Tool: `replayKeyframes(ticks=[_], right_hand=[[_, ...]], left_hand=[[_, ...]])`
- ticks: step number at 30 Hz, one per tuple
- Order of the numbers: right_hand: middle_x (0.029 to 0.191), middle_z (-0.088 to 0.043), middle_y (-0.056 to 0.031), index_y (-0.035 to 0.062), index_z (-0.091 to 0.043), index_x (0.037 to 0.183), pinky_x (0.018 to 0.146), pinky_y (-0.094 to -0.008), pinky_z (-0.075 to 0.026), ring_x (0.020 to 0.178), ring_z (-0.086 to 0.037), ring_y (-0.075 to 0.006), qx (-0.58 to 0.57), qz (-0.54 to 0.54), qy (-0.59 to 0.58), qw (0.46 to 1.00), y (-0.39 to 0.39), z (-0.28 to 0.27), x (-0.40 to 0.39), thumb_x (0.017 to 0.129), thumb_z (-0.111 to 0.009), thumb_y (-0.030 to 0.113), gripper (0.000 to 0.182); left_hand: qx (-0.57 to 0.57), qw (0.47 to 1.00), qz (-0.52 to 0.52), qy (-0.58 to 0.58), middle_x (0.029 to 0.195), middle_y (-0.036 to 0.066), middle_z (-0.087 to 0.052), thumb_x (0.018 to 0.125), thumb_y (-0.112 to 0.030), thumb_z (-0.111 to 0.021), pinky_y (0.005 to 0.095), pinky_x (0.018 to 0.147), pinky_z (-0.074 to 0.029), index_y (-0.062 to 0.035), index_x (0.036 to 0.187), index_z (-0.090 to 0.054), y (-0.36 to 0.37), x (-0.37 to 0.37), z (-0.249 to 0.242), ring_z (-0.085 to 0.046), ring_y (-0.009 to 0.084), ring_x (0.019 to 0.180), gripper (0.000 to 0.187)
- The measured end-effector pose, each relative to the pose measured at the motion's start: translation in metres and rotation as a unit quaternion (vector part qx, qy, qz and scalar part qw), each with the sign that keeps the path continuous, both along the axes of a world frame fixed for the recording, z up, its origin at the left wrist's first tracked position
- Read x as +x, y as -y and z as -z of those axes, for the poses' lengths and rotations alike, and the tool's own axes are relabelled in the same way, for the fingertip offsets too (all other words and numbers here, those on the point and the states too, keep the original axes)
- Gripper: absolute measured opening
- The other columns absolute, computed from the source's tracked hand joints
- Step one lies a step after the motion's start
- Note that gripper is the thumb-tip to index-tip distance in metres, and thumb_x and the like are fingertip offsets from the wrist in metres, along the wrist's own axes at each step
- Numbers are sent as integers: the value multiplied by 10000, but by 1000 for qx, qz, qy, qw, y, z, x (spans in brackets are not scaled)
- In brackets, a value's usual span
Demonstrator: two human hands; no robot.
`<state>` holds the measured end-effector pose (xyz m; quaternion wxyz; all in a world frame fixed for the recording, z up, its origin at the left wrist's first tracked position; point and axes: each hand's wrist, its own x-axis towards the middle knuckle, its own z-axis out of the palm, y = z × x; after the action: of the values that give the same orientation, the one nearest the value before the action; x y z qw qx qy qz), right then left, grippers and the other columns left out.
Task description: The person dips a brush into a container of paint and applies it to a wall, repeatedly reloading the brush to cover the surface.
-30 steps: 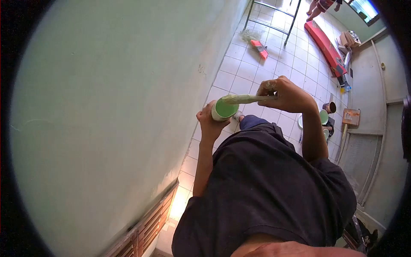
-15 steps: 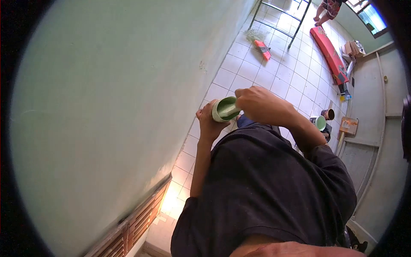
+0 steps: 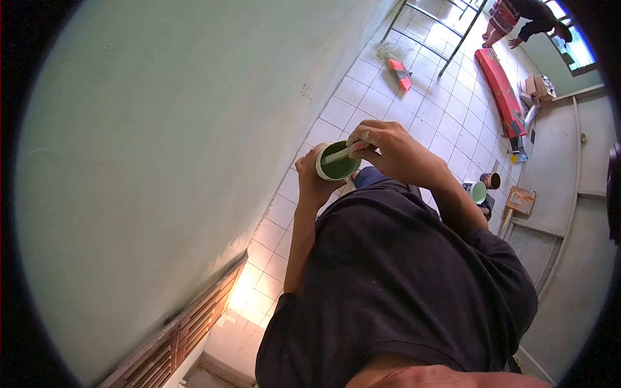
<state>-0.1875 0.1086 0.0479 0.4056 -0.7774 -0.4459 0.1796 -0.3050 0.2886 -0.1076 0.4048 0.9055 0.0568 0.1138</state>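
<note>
My left hand (image 3: pixel 311 183) is wrapped around the side of a paint pot (image 3: pixel 319 169). The pot has a pale rim and green paint inside, and its opening faces the camera. Between the closed fingers of my right hand (image 3: pixel 389 147) is a paintbrush (image 3: pixel 337 156) coated with pale green paint. The brush slants across the mouth of the pot, its far end near the left inner wall. Paint smears mark the right hand's fingers. Both hands are in front of my dark shirt, close to the green wall (image 3: pixel 181 142).
Behind my right arm stand an open tub of light green paint (image 3: pixel 477 191) and a brown can (image 3: pixel 490 180). A broom (image 3: pixel 400 74), a metal frame (image 3: pixel 430 48) and a long red object (image 3: pixel 501 94) are farther off on the tiles. Another person (image 3: pixel 511 19) bends near the window.
My right hand has shifted slightly left, and the paintbrush now lies more across the pot's mouth. The view has shifted a little, showing more of the other person, now bending over.
</note>
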Motion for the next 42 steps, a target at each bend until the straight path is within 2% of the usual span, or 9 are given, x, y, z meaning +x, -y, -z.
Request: replayKeyframes(ticks=[1, 3, 5, 8, 10, 13, 16, 24, 42], right_hand=[[989, -695, -158, -38, -701, 1027, 806, -424, -572, 878, -691, -357, 13, 3, 20, 1000, 2, 2, 0, 905, -722, -4, 128], [1008, -698, -185, -53, -694, 1029, 826, -440, -573, 903, -700, -365, 9, 6, 20, 1000, 5, -1, -3, 913, -710, 23, 140], [1026, -702, -212, -68, -687, 1032, 846, -457, -575, 929, -709, -374, 6, 9, 20, 1000, 8, 0, -4, 921, -698, 49, 162], [986, -724, -165, -41, -706, 1009, 785, -425, -584, 872, -710, -349, 42, 29, 23, 998, 12, 7, -7, 893, -732, 1, 127], [962, -741, -141, -23, -709, 974, 768, -415, -590, 874, -723, -324, 38, 28, 100, 994, 14, 8, -11, 870, -747, 4, 114], [930, -751, -110, 12, -705, 933, 748, -401, -592, 868, -725, -297, 46, 14, 158, 986, 14, 16, -18, 848, -766, 21, 105], [917, -755, -95, 37, -695, 901, 717, -386, -591, 846, -722, -278, 40, 11, 198, 979, 14, 27, -24, 830, -787, 54, 117], [934, -763, -93, 55, -696, 899, 678, -371, -583, 815, -717, -252, 9, 23, 221, 975, 18, 34, -36, 819, -796, 93, 133], [839, -756, -25, 104, -720, 860, 639, -353, -540, 778, -629, -190, -20, 26, 245, 969, 13, 36, -51, 802, -805, 129, 106]], left_hand=[[0, 1000, 0, -1, 1259, 63, -670, 567, -222, -984, 479, 1078, -406, -118, 1350, -546, 0, 2, 5, -611, 281, 1210, 903], [-84, 996, 10, 8, 1225, 73, -682, 542, -196, -992, 481, 1055, -433, -111, 1338, -548, 1, 4, 14, -631, 299, 1174, 915], [-65, 998, 11, 25, 1212, 75, -687, 529, -190, -996, 486, 1050, -440, -108, 1332, -549, 3, 2, 13, -638, 305, 1159, 923], [-29, 999, 14, 30, 1199, 77, -691, 512, -182, -1002, 491, 1042, -448, -106, 1325, -551, 9, 2, 0, -644, 314, 1145, 933], [-12, 1000, 17, 17, 1200, 77, -691, 508, -180, -1004, 491, 1040, -449, -107, 1323, -551, 11, 1, 0, -643, 317, 1144, 934], [-43, 998, 33, 18, 1218, 70, -682, 517, -176, -1001, 481, 1055, -427, -116, 1321, -554, 12, 0, 2, -634, 313, 1161, 922], [-8, 999, 38, 27, 1240, 61, -667, 526, -190, -1001, 471, 1070, -406, -125, 1336, -545, 13, -4, 2, -617, 300, 1192, 932], [-56, 998, 40, 1, 1301, 46, -641, 579, -227, -982, 486, 1120, -317, -152, 1371, -527, 17, -12, 6, -573, 286, 1264, 916], [-44, 998, 35, -5, 1266, 56, -657, 576, -218, -977, 486, 1104, -337, -144, 1364, -528, 18, -26, 1, -595, 292, 1232, 910]])
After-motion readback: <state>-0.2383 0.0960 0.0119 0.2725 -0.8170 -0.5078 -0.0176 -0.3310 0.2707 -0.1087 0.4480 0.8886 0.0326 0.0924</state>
